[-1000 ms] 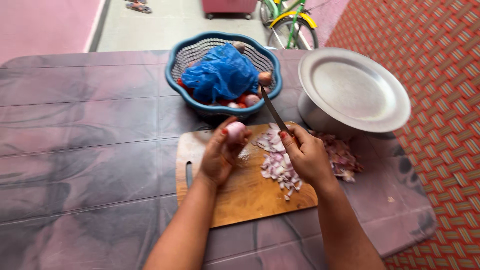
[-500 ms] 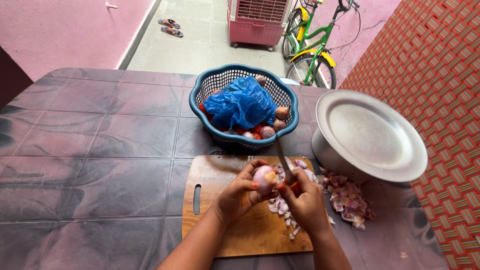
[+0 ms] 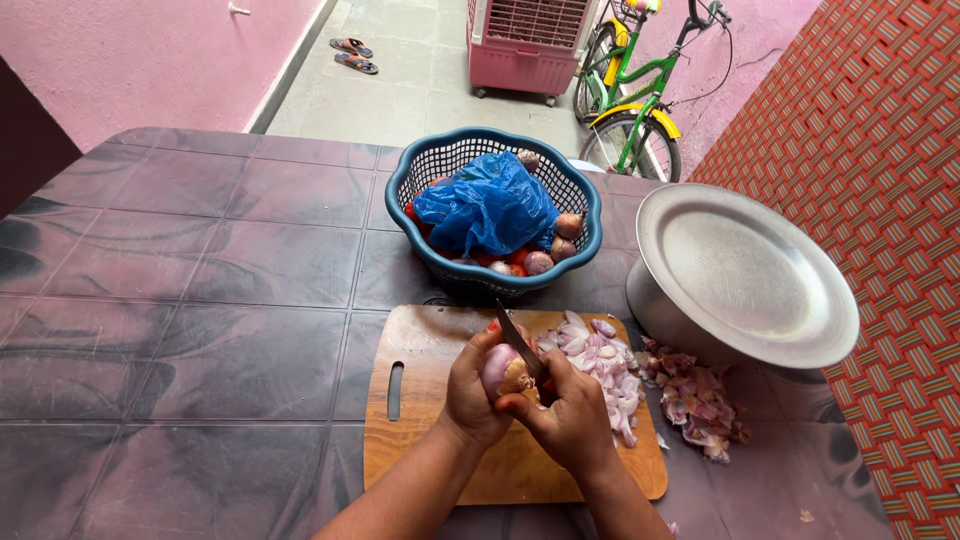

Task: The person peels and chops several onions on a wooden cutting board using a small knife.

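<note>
My left hand (image 3: pixel 472 400) holds a small pink onion (image 3: pixel 500 370) above a wooden cutting board (image 3: pixel 425 400). My right hand (image 3: pixel 570 420) grips a knife (image 3: pixel 518 340), its blade pointing up and away, its edge against the onion's top. Chopped onion pieces (image 3: pixel 600 365) lie piled on the board's right part. Onion peels (image 3: pixel 695 400) lie heaped on the table just right of the board.
A blue plastic basket (image 3: pixel 420 180) behind the board holds a blue plastic bag (image 3: pixel 490 205), onions and red vegetables. A metal pot covered by a steel plate (image 3: pixel 740 270) stands at right. Beyond the table are a cooler, a bicycle and sandals on the floor.
The view has tilted up and moved closer. My hands have drawn toward me over the board, and the knife now rests against the onion.
</note>
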